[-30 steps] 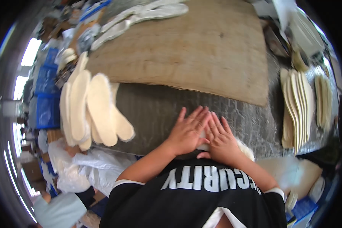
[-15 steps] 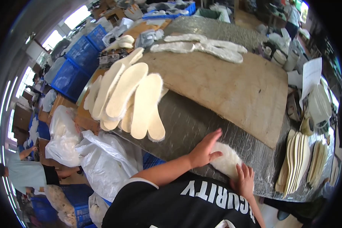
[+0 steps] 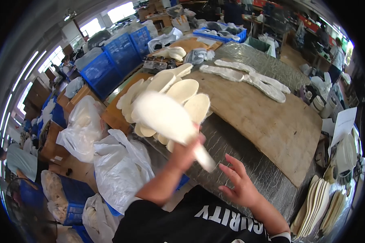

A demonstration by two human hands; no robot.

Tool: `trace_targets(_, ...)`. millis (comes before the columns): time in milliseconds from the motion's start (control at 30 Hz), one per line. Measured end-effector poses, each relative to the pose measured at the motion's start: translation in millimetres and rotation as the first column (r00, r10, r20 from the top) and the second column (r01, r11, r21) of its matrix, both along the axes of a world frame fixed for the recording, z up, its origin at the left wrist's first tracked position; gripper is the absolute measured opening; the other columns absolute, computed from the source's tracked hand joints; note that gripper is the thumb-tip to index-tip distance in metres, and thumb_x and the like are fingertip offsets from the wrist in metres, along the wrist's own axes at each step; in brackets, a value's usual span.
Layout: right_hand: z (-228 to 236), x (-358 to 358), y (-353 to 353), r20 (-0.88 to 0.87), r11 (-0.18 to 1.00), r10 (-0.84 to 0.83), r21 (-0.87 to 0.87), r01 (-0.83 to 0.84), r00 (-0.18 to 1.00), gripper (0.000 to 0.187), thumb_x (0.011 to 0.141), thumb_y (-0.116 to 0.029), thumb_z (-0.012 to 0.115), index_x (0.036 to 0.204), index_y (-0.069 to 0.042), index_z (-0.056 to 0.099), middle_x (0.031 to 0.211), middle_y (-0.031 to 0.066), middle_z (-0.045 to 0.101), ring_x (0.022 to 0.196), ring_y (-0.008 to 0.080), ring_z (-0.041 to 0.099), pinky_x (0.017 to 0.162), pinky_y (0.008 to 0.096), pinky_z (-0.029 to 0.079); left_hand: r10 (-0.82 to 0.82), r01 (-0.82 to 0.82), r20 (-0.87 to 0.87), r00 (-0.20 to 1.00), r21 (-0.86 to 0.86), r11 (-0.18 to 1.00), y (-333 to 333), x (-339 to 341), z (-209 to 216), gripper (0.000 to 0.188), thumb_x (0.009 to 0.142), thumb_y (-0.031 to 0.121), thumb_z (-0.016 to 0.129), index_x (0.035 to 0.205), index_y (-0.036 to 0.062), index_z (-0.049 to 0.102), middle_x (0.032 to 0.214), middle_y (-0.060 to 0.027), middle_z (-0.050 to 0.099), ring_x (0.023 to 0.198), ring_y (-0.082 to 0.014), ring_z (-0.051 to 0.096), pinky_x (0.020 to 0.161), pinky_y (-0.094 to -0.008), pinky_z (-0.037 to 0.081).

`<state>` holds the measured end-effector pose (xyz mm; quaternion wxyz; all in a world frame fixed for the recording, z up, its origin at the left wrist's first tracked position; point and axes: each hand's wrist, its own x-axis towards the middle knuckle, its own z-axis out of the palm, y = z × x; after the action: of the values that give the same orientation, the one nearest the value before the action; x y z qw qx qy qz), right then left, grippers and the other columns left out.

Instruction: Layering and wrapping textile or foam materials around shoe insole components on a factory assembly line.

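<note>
My left hand [image 3: 187, 150] grips a white fleecy insole [image 3: 163, 116] by its narrower part and holds it tilted above the table. The insole is smeared by motion, and its wide end lies in front of a fanned pile of cream insoles [image 3: 183, 90]. Part of that pile is hidden behind it. Nothing is in my right hand [image 3: 240, 183], whose fingers are spread over the dark table top [image 3: 207, 178], to the right of the insole's lower end.
A brown board [image 3: 267, 125] lies across the table, with several white fleecy pieces [image 3: 255, 79] at its far end. Stacked insoles [image 3: 312, 206] stand at the near right. White plastic bags [image 3: 121, 166] and blue crates [image 3: 101, 75] are left of the table. A person [image 3: 22, 162] bends at far left.
My left hand has lifted the fleecy insole from the table's near edge and carried it left toward the pile. My right hand has let go of it and opened. The view has shifted too.
</note>
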<state>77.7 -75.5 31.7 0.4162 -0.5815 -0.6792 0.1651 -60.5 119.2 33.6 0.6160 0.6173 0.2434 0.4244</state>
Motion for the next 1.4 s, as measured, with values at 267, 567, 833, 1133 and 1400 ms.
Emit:
trace_targets(267, -38, 18, -47, -0.174, 0.941, -0.246, -0.28, 0.192, 0.954, 0.033, 0.083, -0.005, 0.07, 0.115, -0.002, 0.064, 0.109, 0.0169, 0.067, 0.102, 0.0337, 0.065, 0.088, 0.0391, 0.052, 0.721, -0.251, -0.417, 0.554, 0.742, 0.622, 275, -64, 101, 0.087, 0.077, 0.05, 0.075, 0.139, -0.0031, 0.046, 0.133, -0.0273, 0.055, 0.126, -0.0369, 0.052, 0.105, -0.0408, 0.041)
trace_targets(567, -56, 35, -131, -0.157, 0.813, -0.499, -0.426, 0.397, 0.852, 0.027, 0.089, -0.014, 0.064, 0.113, 0.0, 0.065, 0.1, 0.019, 0.067, 0.092, 0.0335, 0.066, 0.082, 0.0409, 0.053, -0.275, 0.32, -0.73, 0.626, -0.081, 0.944, 316, -107, -45, 0.062, 0.099, 0.048, 0.046, 0.14, 0.0005, 0.048, 0.142, -0.0172, 0.051, 0.131, -0.0289, 0.047, 0.111, -0.0393, 0.035)
trace_targets(833, -43, 91, -279, 0.007, -0.288, -0.958, -0.016, 0.958, -0.288, 0.01, 0.085, -0.01, 0.065, 0.09, -0.002, 0.07, 0.084, 0.0169, 0.068, 0.077, 0.0312, 0.066, 0.072, 0.038, 0.052, 0.573, 0.147, -0.636, 0.517, 0.726, 0.672, 296, -55, 99, 0.048, 0.096, 0.034, 0.059, 0.127, -0.0022, 0.061, 0.126, -0.024, 0.063, 0.114, -0.0354, 0.06, 0.1, -0.0403, 0.044)
trace_targets(1133, -68, 167, -429, 0.399, -0.315, -0.901, -0.334, 0.889, -0.169, 0.053, 0.071, -0.029, 0.08, 0.113, -0.002, 0.061, 0.107, 0.0238, 0.066, 0.102, 0.0381, 0.062, 0.087, 0.0419, 0.05, 0.149, 0.482, -0.579, 0.801, 0.772, 0.414, 169, 62, 91, 0.037, 0.086, -0.003, 0.055, 0.123, -0.0068, 0.058, 0.133, -0.0163, 0.058, 0.126, -0.0284, 0.052, 0.108, -0.0376, 0.038)
trace_targets(1400, -70, 179, -441, 0.531, -0.177, -0.847, -0.349, 0.92, 0.038, 0.027, 0.084, -0.021, 0.063, 0.101, 0.0, 0.063, 0.099, 0.0231, 0.067, 0.097, 0.041, 0.063, 0.082, 0.0471, 0.05, -0.756, 0.685, -0.603, 0.256, 0.665, -0.298, -184, 180, 46, 0.033, 0.074, 0.006, 0.077, 0.105, 0.001, 0.067, 0.109, -0.0144, 0.069, 0.1, -0.0328, 0.064, 0.09, -0.0408, 0.049)
